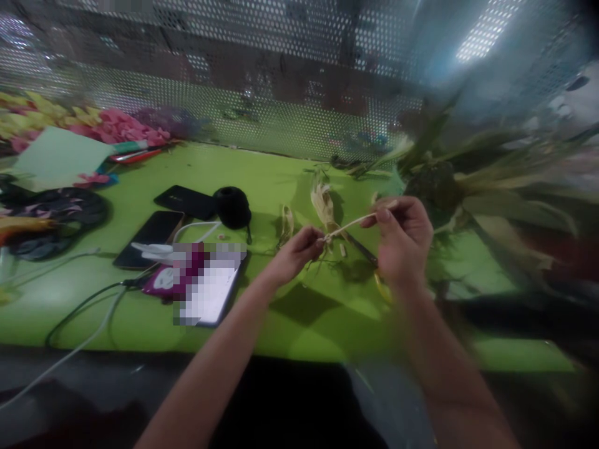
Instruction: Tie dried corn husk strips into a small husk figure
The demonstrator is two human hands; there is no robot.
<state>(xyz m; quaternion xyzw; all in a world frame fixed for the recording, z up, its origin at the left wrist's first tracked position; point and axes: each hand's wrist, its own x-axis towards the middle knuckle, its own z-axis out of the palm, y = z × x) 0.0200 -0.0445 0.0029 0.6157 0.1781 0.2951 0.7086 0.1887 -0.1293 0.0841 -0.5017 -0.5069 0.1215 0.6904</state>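
Observation:
Between my two hands a thin, pale strip of dried husk [352,224] is stretched over the green table. My left hand [302,248] pinches its lower left end, where the strip looks looped or knotted. Higher up, my right hand [406,237] grips the other end between thumb and fingers. Just behind the left hand lies a bunch of dry, corn-husk-like leaves [322,202]. A dark blade [361,251], apparently of scissors, rests under the strip, with a yellow handle [382,288] partly hidden by the right hand. A small curl of husk [287,219] lies left of the bunch.
Left of my hands are a lit phone [213,293], two dark phones, a purple charger [163,282] with cables, and a black spool [233,207]. Pink and yellow crepe flowers [126,128] lie at the back left. Long leaves [500,187] spread on the right. A perforated metal panel [281,93] stands behind.

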